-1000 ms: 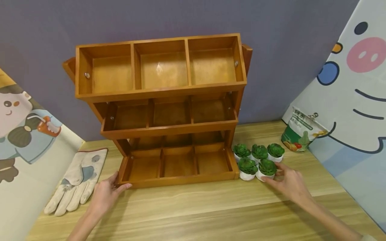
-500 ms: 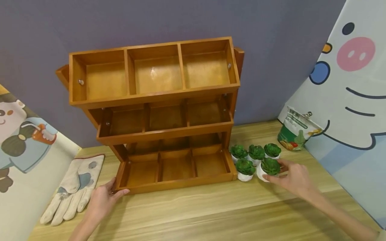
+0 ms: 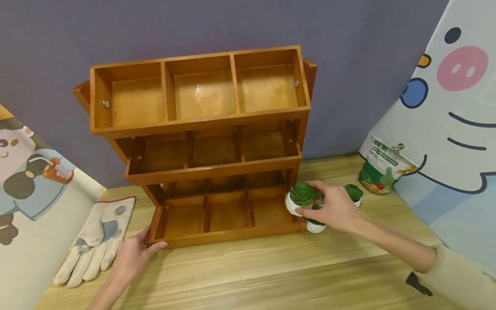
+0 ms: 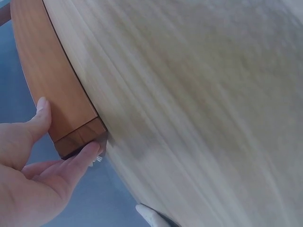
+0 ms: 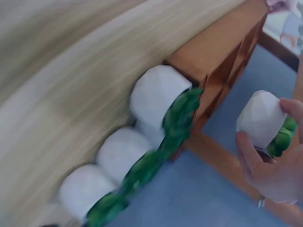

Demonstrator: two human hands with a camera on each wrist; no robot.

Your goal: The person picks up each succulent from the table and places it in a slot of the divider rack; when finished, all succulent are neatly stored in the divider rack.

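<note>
A three-tier wooden shelf [image 3: 209, 171] with three compartments per tier stands against the back wall. My left hand [image 3: 129, 259] grips its lower left corner, thumb on the front board [image 4: 61, 90] in the left wrist view. Between thumb and fingers, my right hand [image 3: 338, 209] pinches a potted succulent [image 3: 302, 194] by its white pot [image 5: 260, 118]. That plant is off the table, over the right end of the bottom tier. Below and behind the hand are more potted succulents [image 3: 315, 227], partly hidden in the head view; their white pots [image 5: 158, 97] show in the right wrist view.
A pair of white work gloves [image 3: 97, 241] lies left of the shelf. One succulent [image 3: 354, 193] is visible right of my wrist. A clipped green-and-white bag [image 3: 381, 168] stands at the back right. Printed panels [image 3: 457, 142] border both sides of the wood-grain table [image 3: 240, 275].
The right hand has lifted the front right succulent and carried it left to the shelf's lower right end. The left hand stays on the corner; the head view has shifted slightly.
</note>
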